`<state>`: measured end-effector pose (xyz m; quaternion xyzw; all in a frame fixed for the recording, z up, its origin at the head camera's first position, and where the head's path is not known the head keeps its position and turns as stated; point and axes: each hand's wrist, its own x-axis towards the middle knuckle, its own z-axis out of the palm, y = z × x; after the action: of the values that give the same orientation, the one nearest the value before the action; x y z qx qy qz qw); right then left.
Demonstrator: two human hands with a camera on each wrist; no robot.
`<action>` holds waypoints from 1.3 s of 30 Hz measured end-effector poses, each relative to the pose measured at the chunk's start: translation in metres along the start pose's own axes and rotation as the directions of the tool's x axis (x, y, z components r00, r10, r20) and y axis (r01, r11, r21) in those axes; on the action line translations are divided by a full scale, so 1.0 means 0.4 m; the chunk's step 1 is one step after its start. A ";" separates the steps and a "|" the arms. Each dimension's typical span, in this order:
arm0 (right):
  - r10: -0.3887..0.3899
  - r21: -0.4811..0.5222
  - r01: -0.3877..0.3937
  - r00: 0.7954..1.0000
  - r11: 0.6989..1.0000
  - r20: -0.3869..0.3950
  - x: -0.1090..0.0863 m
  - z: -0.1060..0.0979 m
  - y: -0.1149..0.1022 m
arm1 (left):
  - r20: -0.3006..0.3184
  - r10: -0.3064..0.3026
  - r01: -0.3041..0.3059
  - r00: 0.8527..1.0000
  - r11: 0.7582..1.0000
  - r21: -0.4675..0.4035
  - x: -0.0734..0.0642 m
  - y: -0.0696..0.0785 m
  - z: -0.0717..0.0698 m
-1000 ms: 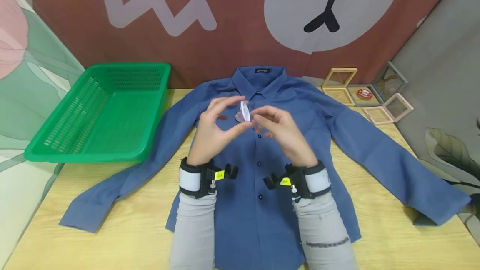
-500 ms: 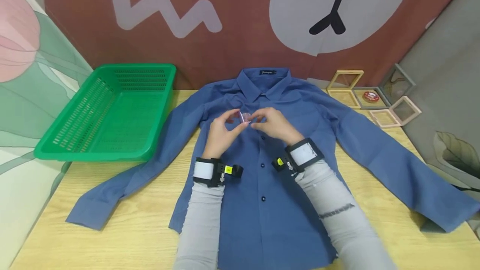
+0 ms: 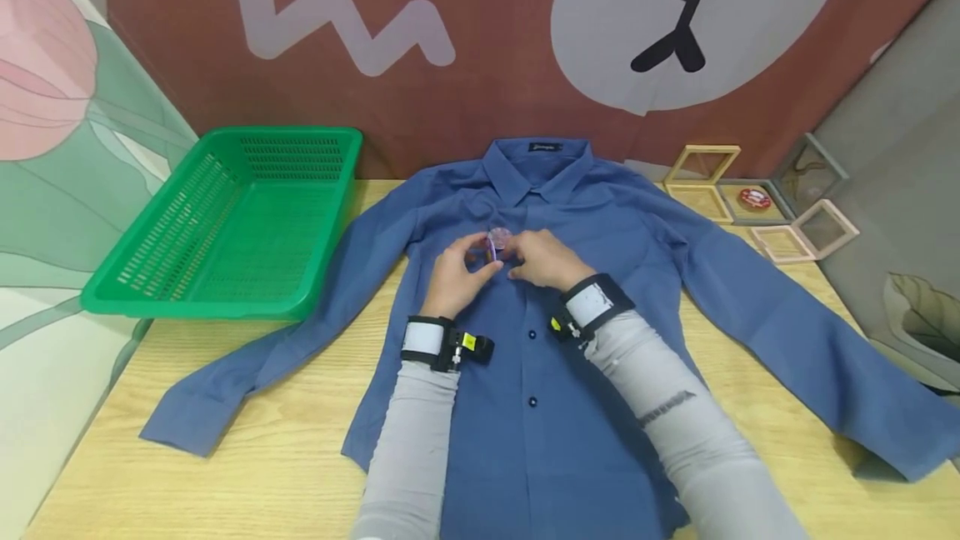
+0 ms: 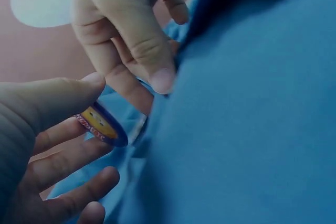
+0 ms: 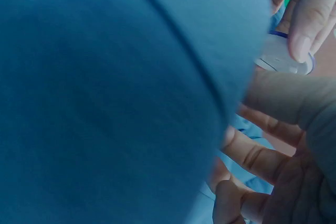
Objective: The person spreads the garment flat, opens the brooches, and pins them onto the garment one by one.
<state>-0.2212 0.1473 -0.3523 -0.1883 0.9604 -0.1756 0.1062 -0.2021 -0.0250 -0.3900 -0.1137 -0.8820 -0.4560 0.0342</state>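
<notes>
A blue long-sleeved shirt [image 3: 525, 457] lies spread out, collar away from me. My left hand [image 3: 456, 275] pinches a round pin badge [image 3: 491, 247] between thumb and fingers, held on edge. Its yellow printed face with a purple rim [image 4: 102, 124] shows in the left wrist view; the right wrist view shows its pale back [image 5: 283, 55]. Close beside it, my right hand [image 3: 549, 261] pinches a raised fold of the shirt's chest. Another round pinkish disc [image 3: 500, 237] appears on the shirt behind the badge; whether it is fastened cannot be told.
A green plastic basket [image 3: 202, 308] stands at the left, against the left sleeve. Several small open frame boxes [image 3: 783, 244] sit at the back right, one holding a red round badge [image 3: 753, 199]. A patterned cloth [image 3: 495, 40] hangs behind the wooden table [image 3: 285, 482].
Both hands have come down closer to the shirt's chest. My right hand has left the badge and taken hold of the shirt fabric; my left hand keeps the badge and has turned it.
</notes>
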 end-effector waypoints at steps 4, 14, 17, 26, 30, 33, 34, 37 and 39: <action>0.016 0.012 -0.016 0.999 1.000 -0.032 0.010 0.013 0.005 | -0.012 0.008 -0.007 1.000 0.996 0.090 0.004 -0.010 0.010; 0.017 -0.015 -0.019 0.993 1.000 -0.115 0.027 0.033 0.005 | -0.016 0.004 -0.002 1.000 0.992 0.124 0.001 -0.011 0.011; -0.029 -0.069 0.020 0.990 0.997 -0.137 0.026 0.033 0.001 | -0.018 0.006 -0.004 1.000 0.993 0.120 0.000 -0.013 0.010; -0.141 -0.225 0.098 0.973 0.969 -0.182 0.026 0.040 -0.007 | -0.008 0.008 -0.007 1.000 0.994 0.110 0.000 -0.019 0.016; -0.045 -0.156 0.025 0.991 0.987 -0.124 0.030 0.040 -0.001 | -0.002 -0.005 0.005 1.000 0.995 0.096 -0.003 -0.018 0.020; -0.035 -0.080 0.024 0.989 0.997 -0.141 0.029 0.036 0.008 | 0.006 -0.015 0.015 1.000 0.995 0.101 -0.002 -0.018 0.022; -0.038 -0.062 0.029 0.988 0.998 -0.153 0.027 0.034 0.010 | 0.007 -0.015 0.014 1.000 0.994 0.105 0.000 -0.018 0.022; -0.052 -0.036 0.046 0.985 0.998 -0.165 0.024 0.029 0.013 | 0.004 -0.013 0.012 1.000 0.993 0.114 0.003 -0.017 0.018; -0.059 -0.035 0.055 0.986 0.998 -0.153 0.022 0.027 0.013 | -0.002 -0.011 0.011 1.000 0.993 0.116 0.005 -0.017 0.017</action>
<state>-0.2281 0.1452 -0.3654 -0.2032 0.9626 -0.1777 0.0236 -0.2054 -0.0231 -0.3991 -0.1063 -0.9076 -0.4043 0.0386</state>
